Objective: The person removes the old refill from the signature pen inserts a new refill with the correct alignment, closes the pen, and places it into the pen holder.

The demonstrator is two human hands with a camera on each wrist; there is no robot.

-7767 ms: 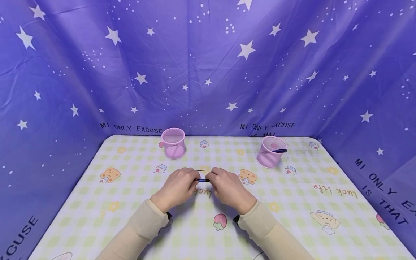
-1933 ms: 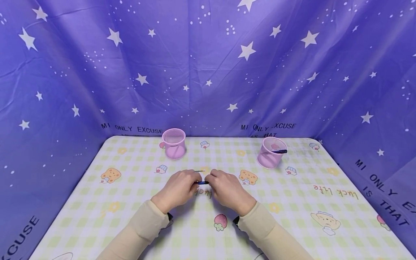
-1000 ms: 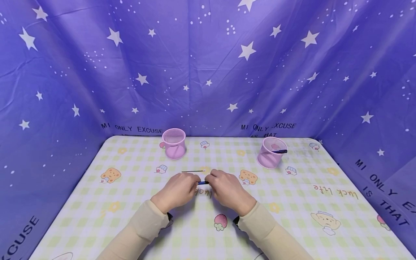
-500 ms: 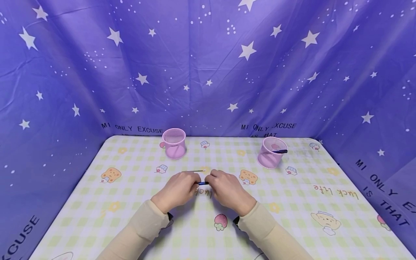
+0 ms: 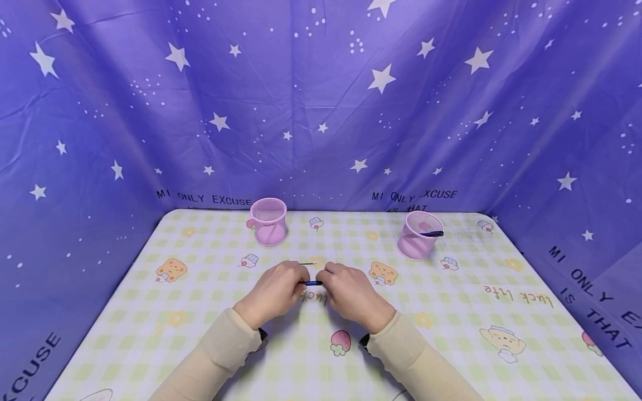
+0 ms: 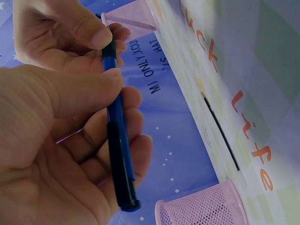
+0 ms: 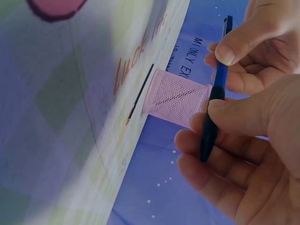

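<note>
In the head view my left hand (image 5: pixel 277 289) and right hand (image 5: pixel 354 291) meet over the middle of the table, both on one blue ballpoint pen (image 5: pixel 313 283). The left wrist view shows my left thumb and fingers pinching the blue barrel (image 6: pixel 117 112), near the end with the black clip (image 6: pixel 120 164). My right thumb and fingers hold the black front section, seen in the right wrist view with the tapered tip (image 7: pixel 206 150) pointing away from the left hand. Beyond the hands, a thin dark pen refill (image 6: pixel 220 131) with a brass-coloured tip lies on the cloth; the left hand partly hides it in the head view.
Two pink mesh pen holders stand toward the back of the table: the left holder (image 5: pixel 271 234) and the right holder (image 5: pixel 412 248). A dark pen (image 5: pixel 434 234) leans out over the right holder's rim. A starry purple curtain (image 5: pixel 321 100) borders the checked tablecloth (image 5: pixel 210 345).
Over the last second my left hand's fingers have lifted slightly, so less of the refill shows behind them. Both hands have stayed on the pen in nearly the same place.
</note>
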